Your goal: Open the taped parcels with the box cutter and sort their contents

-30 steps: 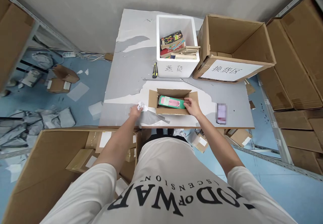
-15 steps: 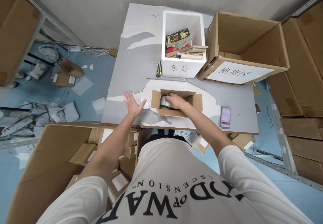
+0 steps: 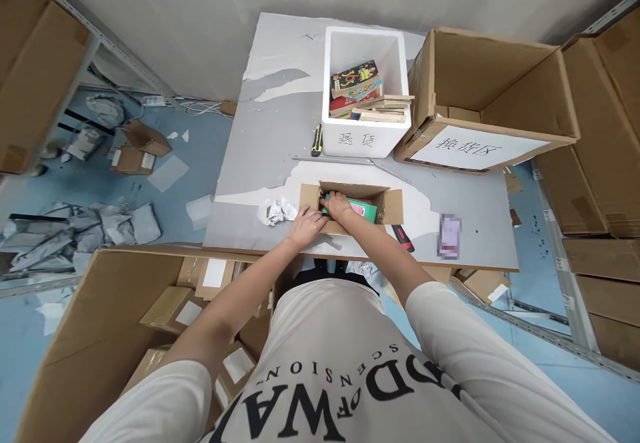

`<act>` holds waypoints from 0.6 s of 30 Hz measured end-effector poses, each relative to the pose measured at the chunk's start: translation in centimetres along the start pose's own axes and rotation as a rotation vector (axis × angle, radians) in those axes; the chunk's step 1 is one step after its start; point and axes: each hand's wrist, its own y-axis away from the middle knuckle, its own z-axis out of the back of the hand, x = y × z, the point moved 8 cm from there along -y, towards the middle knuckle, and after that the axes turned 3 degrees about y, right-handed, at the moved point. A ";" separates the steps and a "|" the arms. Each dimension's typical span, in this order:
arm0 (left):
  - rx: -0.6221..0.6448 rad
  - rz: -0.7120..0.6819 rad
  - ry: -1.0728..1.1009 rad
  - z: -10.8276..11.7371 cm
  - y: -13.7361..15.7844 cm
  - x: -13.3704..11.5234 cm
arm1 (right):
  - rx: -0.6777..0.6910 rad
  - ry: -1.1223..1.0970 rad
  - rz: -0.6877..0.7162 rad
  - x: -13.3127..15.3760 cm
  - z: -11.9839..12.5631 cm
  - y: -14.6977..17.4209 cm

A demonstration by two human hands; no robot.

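Observation:
A small cardboard box [image 3: 393,207] stands on the table with its flaps folded out. Inside it lies a flat green thing with a pink patch [image 3: 369,212], like a book or a thin pack. My right hand [image 3: 338,206] reaches into the box, fingers closed about the left end of the green thing; the fingertips are partly hidden. At the box's near left corner, my left hand [image 3: 307,226] grips the cardboard edge with bent fingers. Crumpled white paper [image 3: 281,210] lies to the left of that hand. A red and black box cutter [image 3: 403,238] sits by my right forearm.
Behind the small box stand a white foam box [image 3: 365,138] holding several books and a large labelled carton [image 3: 493,106]. A yellow and black utility knife [image 3: 317,140] lies beside the foam box. A blurred-out purple thing [image 3: 449,236] is at right; a big carton of parcels [image 3: 125,296] is at lower left.
My left hand has moved right, from the crumpled paper to the box's corner. The green thing now shows right of my right hand, lying along the box. The red cutter has come into view.

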 end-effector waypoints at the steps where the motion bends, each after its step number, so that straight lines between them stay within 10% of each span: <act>1: -0.025 -0.010 -0.031 -0.1 0.0 0.0 | -0.005 0.007 0.002 0.0 0.0 0.0; 18: -0.128 -0.058 -0.119 0.0 -0.4 -0.4 | -0.310 -0.125 0.159 -3.3 3.7 4.5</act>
